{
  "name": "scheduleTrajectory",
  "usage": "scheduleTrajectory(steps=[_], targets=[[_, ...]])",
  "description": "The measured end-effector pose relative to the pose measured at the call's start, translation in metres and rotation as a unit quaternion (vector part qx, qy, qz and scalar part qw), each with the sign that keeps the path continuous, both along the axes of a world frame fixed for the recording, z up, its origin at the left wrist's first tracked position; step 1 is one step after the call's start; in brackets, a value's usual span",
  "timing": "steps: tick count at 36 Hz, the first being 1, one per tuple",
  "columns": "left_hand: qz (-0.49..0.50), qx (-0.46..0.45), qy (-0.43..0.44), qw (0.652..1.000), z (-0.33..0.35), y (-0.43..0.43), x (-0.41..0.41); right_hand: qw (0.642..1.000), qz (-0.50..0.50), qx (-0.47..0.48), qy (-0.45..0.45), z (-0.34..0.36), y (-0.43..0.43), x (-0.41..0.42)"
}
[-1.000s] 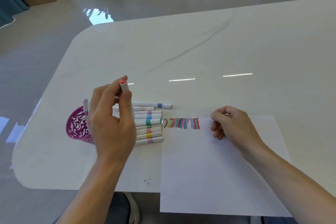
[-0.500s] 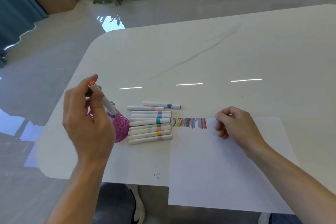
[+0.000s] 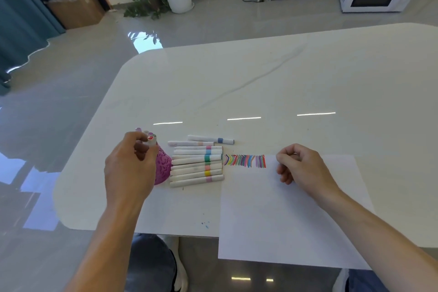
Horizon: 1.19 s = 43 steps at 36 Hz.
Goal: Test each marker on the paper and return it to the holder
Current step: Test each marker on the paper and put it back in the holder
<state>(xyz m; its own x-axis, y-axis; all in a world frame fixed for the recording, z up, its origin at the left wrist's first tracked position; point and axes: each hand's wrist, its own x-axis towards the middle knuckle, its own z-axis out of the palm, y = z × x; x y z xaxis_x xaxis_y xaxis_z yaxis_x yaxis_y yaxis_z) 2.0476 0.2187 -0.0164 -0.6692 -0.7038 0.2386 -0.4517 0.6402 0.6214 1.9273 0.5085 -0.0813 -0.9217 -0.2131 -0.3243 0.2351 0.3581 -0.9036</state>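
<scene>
L hand (image 3: 129, 168) pinches marker (image 3: 151, 140), upright in holder (image 3: 164, 168); R hand (image 3: 302, 167) loosely curled on paper (image 3: 279, 220).

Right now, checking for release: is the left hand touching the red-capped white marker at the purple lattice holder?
Touching. The head view shows the left hand pinching the red-capped white marker just above the purple lattice holder.
</scene>
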Motion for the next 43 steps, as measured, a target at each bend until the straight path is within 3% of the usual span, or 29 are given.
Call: scheduleTrajectory(steps=[6,12,20,28,43], targets=[[0.016,0.023,0.010,1.000,-0.002,0.001,0.002,1.000,0.015,0.009,0.019,0.003,0.003,0.008],[0.005,-0.028,0.048,0.998,-0.001,0.013,0.005,0.999,0.017,0.022,0.040,0.008,0.009,0.015],[-0.096,-0.075,0.048,0.991,-0.006,0.038,0.005,0.997,0.022,0.051,0.054,0.015,0.019,0.024],[-0.241,-0.046,-0.142,0.959,-0.045,0.056,0.002,0.991,0.049,0.114,0.045,0.011,0.029,0.031],[-0.273,-0.131,-0.152,0.941,-0.073,0.066,-0.005,0.978,0.112,0.173,0.038,0.011,0.034,0.026]])
